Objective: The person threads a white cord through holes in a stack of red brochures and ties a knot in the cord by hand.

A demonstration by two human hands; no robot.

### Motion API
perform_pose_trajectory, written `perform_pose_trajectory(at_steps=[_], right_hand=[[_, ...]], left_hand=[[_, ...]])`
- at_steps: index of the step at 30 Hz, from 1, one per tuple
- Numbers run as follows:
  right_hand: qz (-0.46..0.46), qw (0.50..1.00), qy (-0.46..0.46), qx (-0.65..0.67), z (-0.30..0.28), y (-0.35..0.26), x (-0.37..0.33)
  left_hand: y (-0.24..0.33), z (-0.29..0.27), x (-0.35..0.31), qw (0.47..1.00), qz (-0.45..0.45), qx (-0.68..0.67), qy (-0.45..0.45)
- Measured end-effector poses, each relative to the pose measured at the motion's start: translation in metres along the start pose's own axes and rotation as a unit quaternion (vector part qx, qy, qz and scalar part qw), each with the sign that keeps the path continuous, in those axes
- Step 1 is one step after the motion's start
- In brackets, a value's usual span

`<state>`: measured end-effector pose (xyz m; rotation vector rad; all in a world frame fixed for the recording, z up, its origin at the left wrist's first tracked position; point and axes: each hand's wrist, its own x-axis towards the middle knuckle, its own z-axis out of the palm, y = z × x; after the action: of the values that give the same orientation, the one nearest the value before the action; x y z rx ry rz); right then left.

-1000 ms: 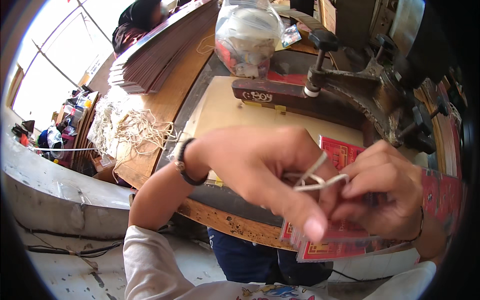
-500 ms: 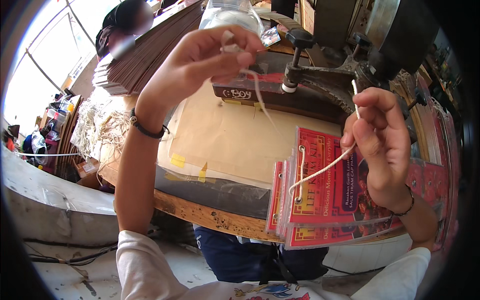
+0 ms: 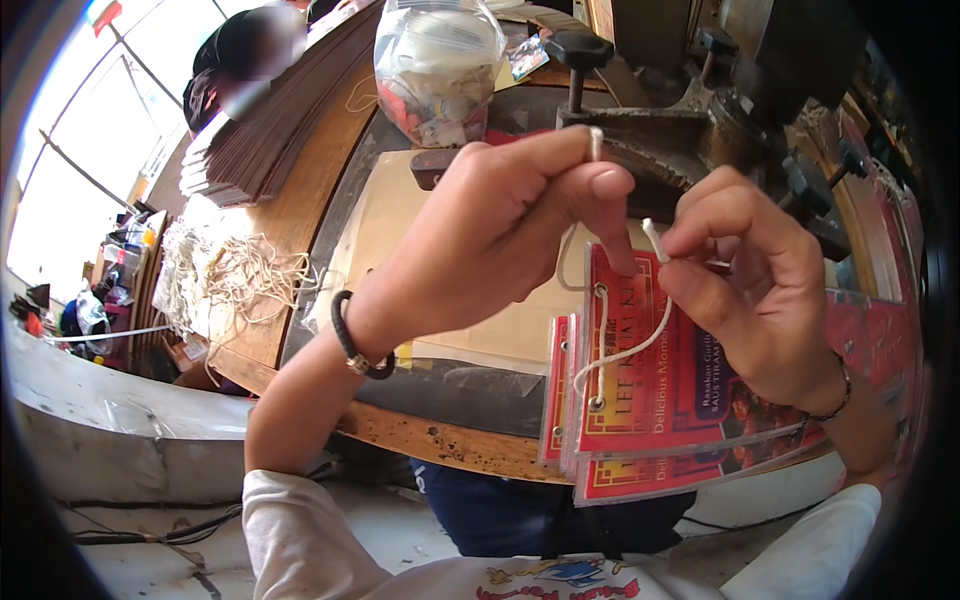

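Observation:
White cord (image 3: 625, 353) runs through two metal eyelets along the left edge of a red, plastic-covered printed card (image 3: 622, 428). My right hand (image 3: 765, 300) pinches one end of this cord between thumb and index finger, its tip sticking up. Above the card's upper left corner is my left hand (image 3: 480, 230), fingers curled, with a white cord loop round the index fingertip; another stretch of cord hangs below its fingers. Both hands are close together, slightly apart. More red cards (image 3: 650, 480) lie stacked under the top one, overhanging the table's front edge.
Behind my hands stands a dark metal machine (image 3: 670, 130) with black knobs. A clear plastic bag (image 3: 440, 75) sits at the back. To the left are a heap of white cords (image 3: 235, 270) and a tall stack of brown sheets (image 3: 285, 125); a person (image 3: 235, 60) is beyond.
My left hand has moved right and down, toward the right hand. The right hand has shifted slightly down, and its cord end now hangs slacker over the card.

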<state>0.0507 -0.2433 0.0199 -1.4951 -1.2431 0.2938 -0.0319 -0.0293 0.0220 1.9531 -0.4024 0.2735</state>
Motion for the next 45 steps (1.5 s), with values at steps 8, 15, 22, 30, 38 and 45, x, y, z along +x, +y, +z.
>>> perform_pose_trajectory(at_steps=[8, 15, 22, 30, 38, 45], right_hand=[[0.084, 0.992, 0.048, 0.075, 0.0, -0.004, -0.002], [0.096, 0.994, 0.013, 0.046, -0.002, 0.0, -0.005], [0.032, 0.996, -0.014, -0.083, -0.003, -0.003, -0.003], [-0.099, 0.989, 0.069, -0.086, 0.007, 0.007, 0.003], [-0.081, 0.989, 0.027, -0.122, 0.003, 0.004, 0.001], [-0.063, 0.994, 0.035, -0.08, 0.001, 0.003, -0.002]], left_hand=[[-0.011, 0.015, 0.003, 0.994, 0.069, 0.04, 0.071], [-0.008, 0.016, 0.003, 0.991, 0.109, 0.067, 0.048], [-0.008, 0.021, -0.002, 0.991, 0.098, 0.037, 0.088], [-0.007, 0.012, 0.004, 0.986, 0.137, 0.086, 0.036], [-0.015, 0.007, 0.007, 0.99, 0.124, 0.066, -0.033], [-0.012, 0.005, 0.006, 0.99, 0.093, 0.04, -0.094]])
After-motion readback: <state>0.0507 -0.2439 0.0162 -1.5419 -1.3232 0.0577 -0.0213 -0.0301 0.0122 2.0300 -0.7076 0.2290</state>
